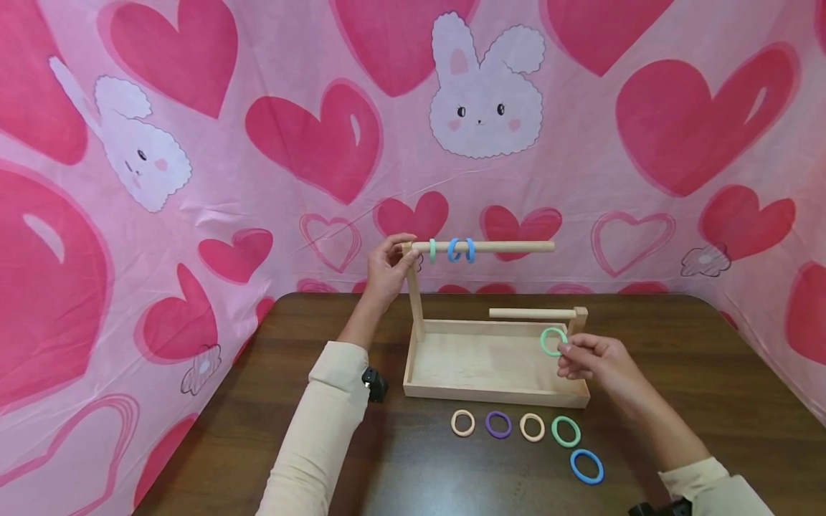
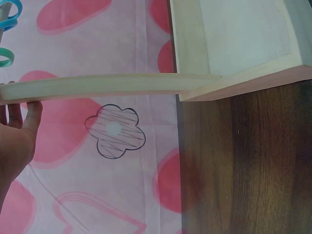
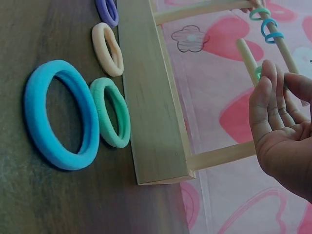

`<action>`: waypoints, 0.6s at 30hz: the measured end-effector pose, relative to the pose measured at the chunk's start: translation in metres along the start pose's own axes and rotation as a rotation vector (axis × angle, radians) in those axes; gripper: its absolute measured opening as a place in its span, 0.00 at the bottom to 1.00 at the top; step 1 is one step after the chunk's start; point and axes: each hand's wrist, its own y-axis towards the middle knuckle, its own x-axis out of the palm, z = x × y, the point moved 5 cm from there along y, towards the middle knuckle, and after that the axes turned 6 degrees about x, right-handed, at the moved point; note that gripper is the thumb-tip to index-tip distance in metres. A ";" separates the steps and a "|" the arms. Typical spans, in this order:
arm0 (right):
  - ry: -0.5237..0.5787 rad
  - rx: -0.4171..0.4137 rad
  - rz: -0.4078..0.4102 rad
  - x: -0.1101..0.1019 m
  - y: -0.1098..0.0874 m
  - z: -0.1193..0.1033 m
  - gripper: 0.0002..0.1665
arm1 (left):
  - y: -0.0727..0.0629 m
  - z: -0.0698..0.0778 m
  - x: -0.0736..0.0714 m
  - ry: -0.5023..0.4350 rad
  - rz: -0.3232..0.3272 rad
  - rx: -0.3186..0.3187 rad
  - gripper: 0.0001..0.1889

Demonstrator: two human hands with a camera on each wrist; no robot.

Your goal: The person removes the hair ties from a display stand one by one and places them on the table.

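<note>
At the top of the tall post (image 2: 107,87) of a wooden stand, my left hand (image 1: 387,271) grips the corner where the upper bar (image 1: 516,246) begins. A green hair tie (image 1: 432,252) and two blue hair ties (image 1: 470,251) hang on that bar, towards its left end. My right hand (image 1: 596,362) pinches another green hair tie (image 1: 543,342) between thumb and fingers. It is held up in front of the short post, just below the lower bar (image 1: 532,313), which carries nothing. In the right wrist view the fingers hide most of this tie.
The stand's shallow tray (image 1: 490,395) sits on a dark wooden table (image 1: 310,430). In front of it lie two beige hair ties (image 1: 522,428), a purple one (image 1: 488,423), a green one (image 3: 95,105) and a blue one (image 3: 36,112). A pink heart-patterned cloth (image 1: 290,251) hangs behind.
</note>
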 end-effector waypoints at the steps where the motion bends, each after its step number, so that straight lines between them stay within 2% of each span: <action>1: -0.002 0.001 -0.006 0.001 0.000 0.001 0.13 | 0.000 0.000 0.000 0.003 0.000 -0.001 0.14; 5: -0.010 0.028 -0.043 0.003 -0.001 0.005 0.11 | 0.000 0.001 0.000 0.010 0.001 -0.008 0.14; 10: 0.052 0.074 -0.135 0.006 -0.002 0.013 0.13 | -0.001 0.001 0.000 0.011 -0.001 -0.009 0.14; 13: 0.087 0.074 -0.197 0.008 -0.003 0.017 0.15 | -0.001 0.002 0.000 0.012 0.000 -0.004 0.14; 18: 0.074 0.103 -0.281 0.009 -0.004 0.024 0.17 | -0.001 0.002 0.000 0.016 0.001 -0.007 0.14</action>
